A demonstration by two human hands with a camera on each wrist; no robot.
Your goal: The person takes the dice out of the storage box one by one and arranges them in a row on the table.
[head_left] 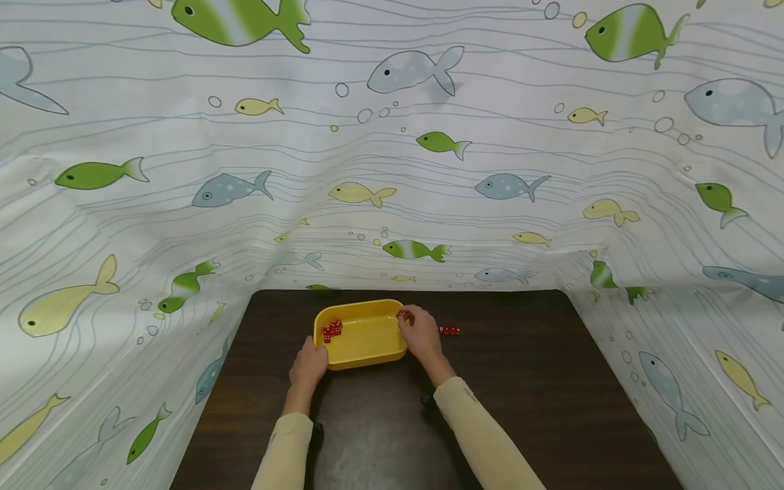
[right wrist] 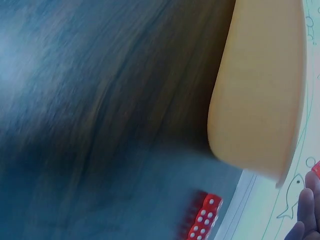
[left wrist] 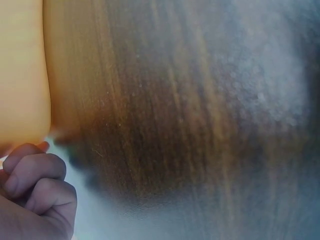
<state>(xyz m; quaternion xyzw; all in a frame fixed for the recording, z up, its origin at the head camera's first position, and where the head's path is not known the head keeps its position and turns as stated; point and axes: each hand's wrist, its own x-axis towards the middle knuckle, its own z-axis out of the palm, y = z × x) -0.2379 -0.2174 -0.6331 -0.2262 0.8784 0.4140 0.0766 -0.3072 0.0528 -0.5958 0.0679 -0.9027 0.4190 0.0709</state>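
A yellow tray [head_left: 367,347] stands on the dark table, with several red dice [head_left: 333,330] gathered at its left end. My left hand [head_left: 308,364] grips the tray's near left corner; curled fingers [left wrist: 47,175] show beside the tray wall [left wrist: 22,75] in the left wrist view. Over the tray's right end, my right hand [head_left: 421,333] pinches a red die [right wrist: 316,170] at its fingertips, though how many dice it holds is partly hidden. Right of that hand, a row of red dice [head_left: 450,331] lies on the table, also seen as a dice row [right wrist: 205,217] in the right wrist view.
The dark wood-grain table [head_left: 520,395] spreads around the tray. A white fish-patterned curtain [head_left: 392,156] rises behind the table and along both sides. Dark bands [head_left: 427,401] sit under the wrists.
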